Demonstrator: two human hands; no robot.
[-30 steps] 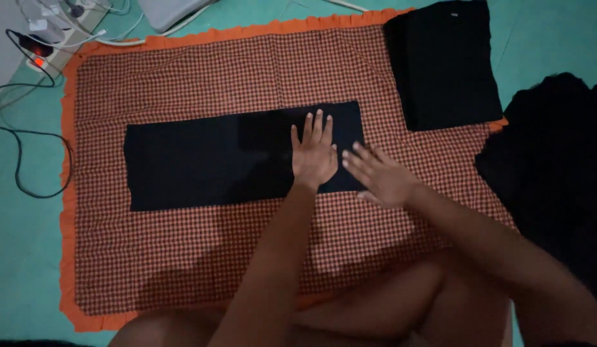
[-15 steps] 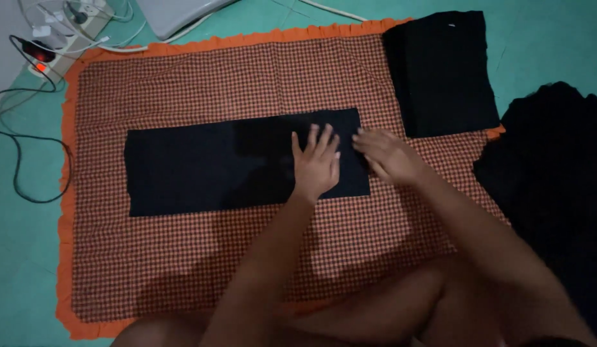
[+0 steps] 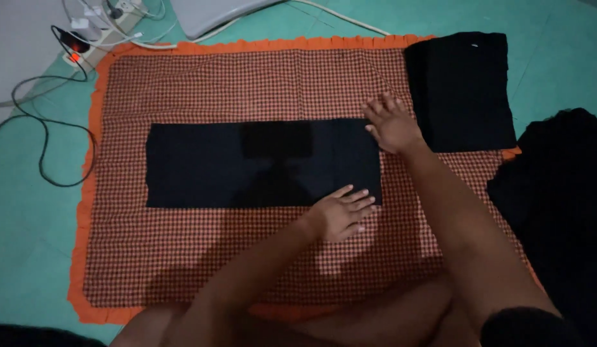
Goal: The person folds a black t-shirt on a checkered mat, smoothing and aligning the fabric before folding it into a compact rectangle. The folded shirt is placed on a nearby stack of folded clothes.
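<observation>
A black garment point(image 3: 260, 164), folded into a long rectangle, lies flat on an orange checked mat point(image 3: 247, 83). My left hand point(image 3: 342, 212) rests at the rectangle's near right corner, fingers spread on the mat and touching the cloth's edge. At the far right corner my right hand point(image 3: 390, 122) lies flat with its fingers apart, touching the cloth's end. Neither hand grips anything.
A folded black garment point(image 3: 462, 90) lies on the mat's far right corner. A heap of dark clothes point(image 3: 559, 193) sits on the green floor at the right. A power strip point(image 3: 96, 32) with cables point(image 3: 41, 135) lies at the far left. My bare knees point(image 3: 375, 321) are at the mat's near edge.
My left hand slid off the middle of the cloth toward me to its near right corner. My right hand moved away from me to the far right corner.
</observation>
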